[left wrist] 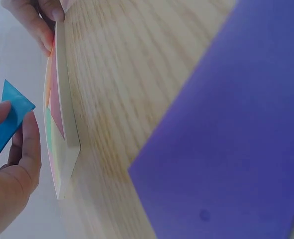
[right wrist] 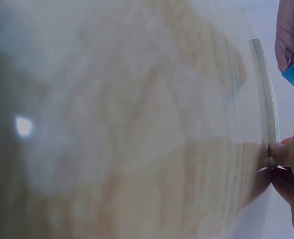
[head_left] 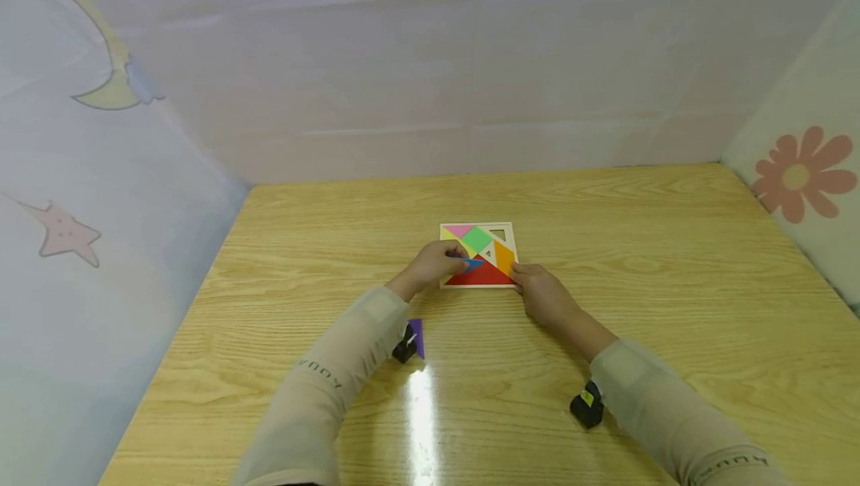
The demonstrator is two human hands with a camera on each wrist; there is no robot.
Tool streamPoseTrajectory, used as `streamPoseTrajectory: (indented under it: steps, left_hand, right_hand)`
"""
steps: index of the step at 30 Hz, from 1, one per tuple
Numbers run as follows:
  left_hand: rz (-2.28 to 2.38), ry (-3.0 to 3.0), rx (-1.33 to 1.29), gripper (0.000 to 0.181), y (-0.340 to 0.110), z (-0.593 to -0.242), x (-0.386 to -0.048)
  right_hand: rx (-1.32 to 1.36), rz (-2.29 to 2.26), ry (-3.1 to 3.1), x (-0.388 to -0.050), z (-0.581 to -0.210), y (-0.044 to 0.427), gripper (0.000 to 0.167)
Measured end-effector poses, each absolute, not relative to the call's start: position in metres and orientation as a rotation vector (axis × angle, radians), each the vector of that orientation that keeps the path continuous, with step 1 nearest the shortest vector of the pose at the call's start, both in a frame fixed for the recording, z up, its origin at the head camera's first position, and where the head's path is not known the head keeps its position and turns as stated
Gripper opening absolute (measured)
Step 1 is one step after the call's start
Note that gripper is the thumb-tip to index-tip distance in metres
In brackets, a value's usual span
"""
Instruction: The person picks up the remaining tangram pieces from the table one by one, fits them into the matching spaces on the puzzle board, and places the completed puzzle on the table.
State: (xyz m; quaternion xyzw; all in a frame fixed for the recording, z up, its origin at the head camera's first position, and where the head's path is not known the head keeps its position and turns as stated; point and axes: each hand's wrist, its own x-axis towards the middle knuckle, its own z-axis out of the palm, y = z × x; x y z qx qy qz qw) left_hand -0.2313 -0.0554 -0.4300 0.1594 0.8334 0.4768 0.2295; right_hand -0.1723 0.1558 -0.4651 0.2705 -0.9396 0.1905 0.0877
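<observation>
In the head view a tangram board [head_left: 477, 287] with a pale frame lies on the wooden table. Pink, green, yellow, orange and red pieces sit in it; two bare spots show, at the upper right and near the middle. My left hand [head_left: 433, 266] pinches a blue triangle [head_left: 474, 263] between thumb and fingers, just above the board's red piece [head_left: 480, 275]. The left wrist view shows this blue triangle [left wrist: 15, 112] held clear of the board. My right hand [head_left: 544, 296] grips the board's right edge, thumb on top, as the right wrist view also shows.
A purple piece [head_left: 418, 337] lies on the table [head_left: 322, 247] beside my left forearm, partly hidden by the black wrist camera [head_left: 405, 346]. Another black wrist camera [head_left: 587, 405] is under my right sleeve. Cloth-covered walls stand behind and at both sides.
</observation>
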Motion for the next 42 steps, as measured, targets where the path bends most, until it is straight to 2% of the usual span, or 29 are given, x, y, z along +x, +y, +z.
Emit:
streamPoseTrajectory:
  steps: [20,35,42]
  left_hand:
    - [1.017,2.521,0.570,0.016,-0.037,-0.428,-0.245]
    - [0.735,2.627,0.744,0.018,-0.018,-0.430,-0.252]
    - [0.553,2.683,0.905,0.019,-0.011,-0.427,-0.254]
  right_hand:
    - [0.776,0.596,-2.811,-0.171,-0.466,0.158,0.024]
    - [0.782,0.575,-2.796,-0.167,-0.466,0.158,0.023]
    - [0.791,0.563,-2.783,-0.166,-0.465,0.158,0.022]
